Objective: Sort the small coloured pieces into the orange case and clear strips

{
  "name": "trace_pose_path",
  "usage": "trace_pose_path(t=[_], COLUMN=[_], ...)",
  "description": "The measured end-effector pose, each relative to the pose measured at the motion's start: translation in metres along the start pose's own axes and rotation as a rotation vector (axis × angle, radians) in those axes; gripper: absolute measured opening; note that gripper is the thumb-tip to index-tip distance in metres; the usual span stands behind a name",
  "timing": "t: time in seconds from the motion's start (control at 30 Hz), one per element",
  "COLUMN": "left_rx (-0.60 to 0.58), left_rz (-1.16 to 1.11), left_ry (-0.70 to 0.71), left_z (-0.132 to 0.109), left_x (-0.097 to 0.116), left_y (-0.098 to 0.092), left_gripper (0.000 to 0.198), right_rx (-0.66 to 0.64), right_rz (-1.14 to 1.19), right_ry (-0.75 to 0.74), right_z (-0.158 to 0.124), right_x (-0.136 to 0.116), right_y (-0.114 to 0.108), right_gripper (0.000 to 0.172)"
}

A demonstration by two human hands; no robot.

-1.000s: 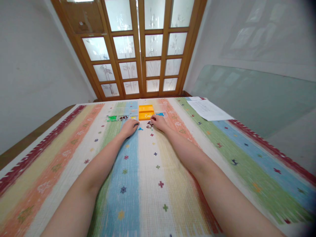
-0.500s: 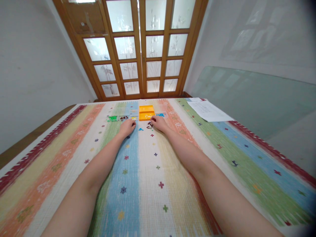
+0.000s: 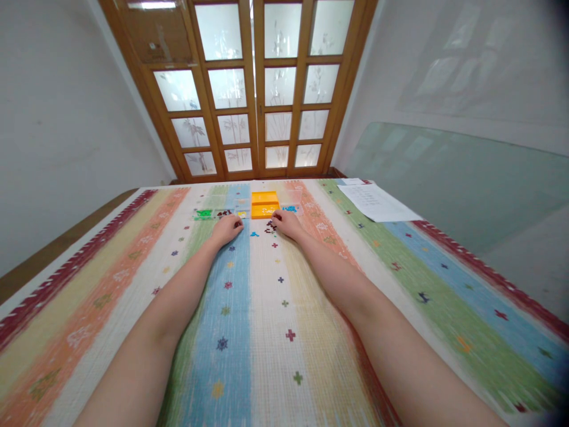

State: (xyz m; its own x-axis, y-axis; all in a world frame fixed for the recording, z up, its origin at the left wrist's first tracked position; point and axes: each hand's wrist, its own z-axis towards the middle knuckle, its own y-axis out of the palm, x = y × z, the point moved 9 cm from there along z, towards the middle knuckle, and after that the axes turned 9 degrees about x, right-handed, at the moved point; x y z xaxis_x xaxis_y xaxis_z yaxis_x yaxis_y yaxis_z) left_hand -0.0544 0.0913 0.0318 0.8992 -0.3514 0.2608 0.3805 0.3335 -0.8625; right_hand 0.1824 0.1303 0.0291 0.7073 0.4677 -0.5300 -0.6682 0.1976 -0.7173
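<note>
My right hand (image 3: 287, 223) is closed, fingertips pinched together at a small pile of dark pieces (image 3: 269, 229). Whatever lies between those fingertips is too small to make out. To the left, my left hand (image 3: 227, 228) rests with curled fingers in front of a clear compartment box (image 3: 212, 218); its grip is hidden. An open orange box (image 3: 265, 203) with pale bits inside stands just beyond the hands. Between them on the cloth lie a few blue pieces (image 3: 254, 234). Green pieces (image 3: 204, 213), dark red pieces (image 3: 224, 213) and yellow pieces (image 3: 242, 214) fill separate compartments.
More blue pieces (image 3: 290, 209) sit in a clear container right of the orange box. Printed paper sheets (image 3: 377, 201) lie at the far right of the striped tablecloth (image 3: 267, 332). A wood-framed glass door (image 3: 255, 89) rises behind the table.
My left hand has shifted slightly to the left. My right hand stays at the dark pieces, and the whole view has tilted a little.
</note>
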Motion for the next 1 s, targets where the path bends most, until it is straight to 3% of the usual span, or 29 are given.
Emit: trace_pose_path(t=[0.13,0.27,0.57,0.8,1.0], left_rx=[-0.024,0.061,0.418,0.722,0.73], left_rz=[-0.07,-0.17,-0.492,-0.671,-0.821], left_ry=[0.027,-0.077,-0.487,-0.791,-0.894], left_z=[-0.001,-0.001,-0.004,-0.029,-0.038], left_x=[0.003,-0.008,-0.077,-0.135,-0.149], left_y=[0.003,-0.002,-0.031,-0.054,-0.055], left_gripper=[0.011,0.013,0.01,0.019,0.044], right_rx=[0.008,0.016,0.029,0.009,0.001], right_rz=[-0.013,-0.005,0.011,0.013,0.012], right_ry=[-0.008,-0.018,-0.012,-0.012,-0.034], right_z=[0.0,0.0,0.001,0.001,0.0], right_x=[0.0,0.001,0.006,0.005,0.002], right_y=[0.0,0.001,0.005,0.005,0.005], right_gripper=[0.016,0.017,0.017,0.017,0.017])
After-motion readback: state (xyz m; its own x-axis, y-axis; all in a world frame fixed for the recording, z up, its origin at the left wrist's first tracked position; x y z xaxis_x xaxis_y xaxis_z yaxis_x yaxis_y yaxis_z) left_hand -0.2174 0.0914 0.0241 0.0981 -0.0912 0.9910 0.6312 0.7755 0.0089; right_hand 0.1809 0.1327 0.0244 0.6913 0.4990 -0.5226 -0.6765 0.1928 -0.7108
